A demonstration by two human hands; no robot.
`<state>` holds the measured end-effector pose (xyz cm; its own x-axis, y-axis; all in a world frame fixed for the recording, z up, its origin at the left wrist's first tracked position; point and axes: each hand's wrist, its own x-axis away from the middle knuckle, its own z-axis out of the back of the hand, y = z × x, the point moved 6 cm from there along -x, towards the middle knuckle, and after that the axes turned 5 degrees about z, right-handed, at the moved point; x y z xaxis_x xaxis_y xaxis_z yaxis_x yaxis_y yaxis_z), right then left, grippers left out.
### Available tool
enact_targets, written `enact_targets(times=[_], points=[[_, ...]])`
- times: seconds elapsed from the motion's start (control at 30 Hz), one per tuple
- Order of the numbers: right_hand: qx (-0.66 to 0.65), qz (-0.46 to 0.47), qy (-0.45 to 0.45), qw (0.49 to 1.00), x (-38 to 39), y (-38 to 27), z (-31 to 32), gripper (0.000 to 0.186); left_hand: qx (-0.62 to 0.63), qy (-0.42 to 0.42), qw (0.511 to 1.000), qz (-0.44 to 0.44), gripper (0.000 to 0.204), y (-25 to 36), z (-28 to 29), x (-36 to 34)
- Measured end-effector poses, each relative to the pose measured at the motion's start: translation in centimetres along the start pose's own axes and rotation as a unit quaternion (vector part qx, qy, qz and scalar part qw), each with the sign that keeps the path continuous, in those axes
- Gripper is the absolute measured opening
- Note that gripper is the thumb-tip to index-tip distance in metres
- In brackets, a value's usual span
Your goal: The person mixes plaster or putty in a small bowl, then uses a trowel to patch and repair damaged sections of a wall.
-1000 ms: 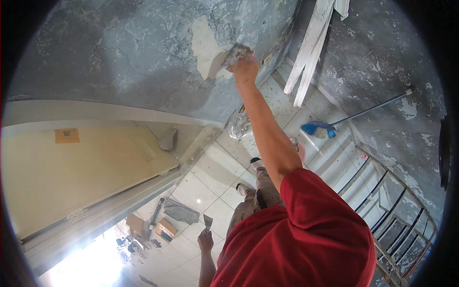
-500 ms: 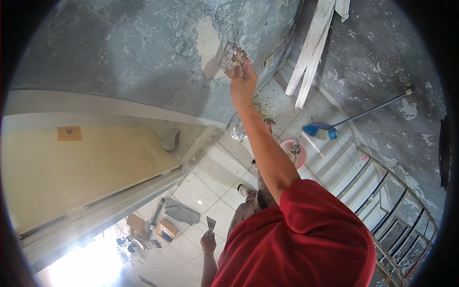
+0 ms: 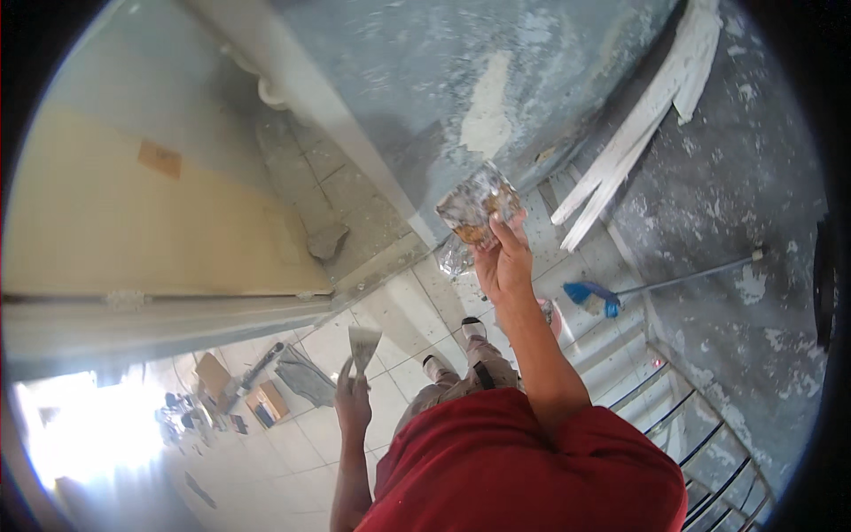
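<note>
In my right hand [image 3: 505, 262] is a flat, squarish scraper-like plate [image 3: 479, 199], smeared with whitish plaster and brown stains. My fingers grip its near edge, and I hold it up in front of the grey-blue wall [image 3: 408, 106], apart from it. A pale filled patch [image 3: 487, 111] shows on that wall just beyond the plate. Lower and to the left, my left hand [image 3: 353, 403] is closed round the handle of a putty knife [image 3: 364, 346], its broad blade pointing up. Most of the handle is hidden by the fingers.
White planks [image 3: 643, 133] lean in the right corner. A blue broom [image 3: 592, 294] rests nearby. A clear plastic bag [image 3: 455, 257] lies by the wall end; a pink basin [image 3: 556, 317] is partly behind my arm. Cardboard boxes [image 3: 266, 403] stand left, a metal railing [image 3: 709, 443] lower right.
My right hand has drawn the plate back from the wall patch, toward me, and turned its broad face into view. My left hand has raised the putty knife. The view has swung left.
</note>
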<state>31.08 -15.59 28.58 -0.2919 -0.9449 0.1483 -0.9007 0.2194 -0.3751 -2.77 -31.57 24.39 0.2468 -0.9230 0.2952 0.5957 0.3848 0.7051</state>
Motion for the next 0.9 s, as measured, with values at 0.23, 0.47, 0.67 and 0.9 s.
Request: enact_targets(times=[0.23, 0.47, 0.67, 0.9], points=[[0.073, 0.077, -0.022, 0.994, 6.3, -0.3, -6.6, 0.038, 0.137, -0.052, 0.978, -0.151, 0.047, 16.9, 2.7, 1.4], [0.099, 0.148, -0.089, 0.980, 9.5, -1.6, -9.8, 0.040, 0.185, -0.085, 0.945, -0.254, 0.046, 18.7, 3.2, 2.4], [0.111, 0.182, -0.110, 0.971, 10.6, -2.3, -11.2, 0.040, 0.212, -0.120, 0.939, -0.241, 0.048, 19.5, 3.2, 2.8], [0.146, 0.168, -0.114, 0.968, 12.3, -1.6, -11.6, 0.042, 0.228, -0.100, 0.929, -0.274, 0.041, 21.4, 4.5, 2.5]])
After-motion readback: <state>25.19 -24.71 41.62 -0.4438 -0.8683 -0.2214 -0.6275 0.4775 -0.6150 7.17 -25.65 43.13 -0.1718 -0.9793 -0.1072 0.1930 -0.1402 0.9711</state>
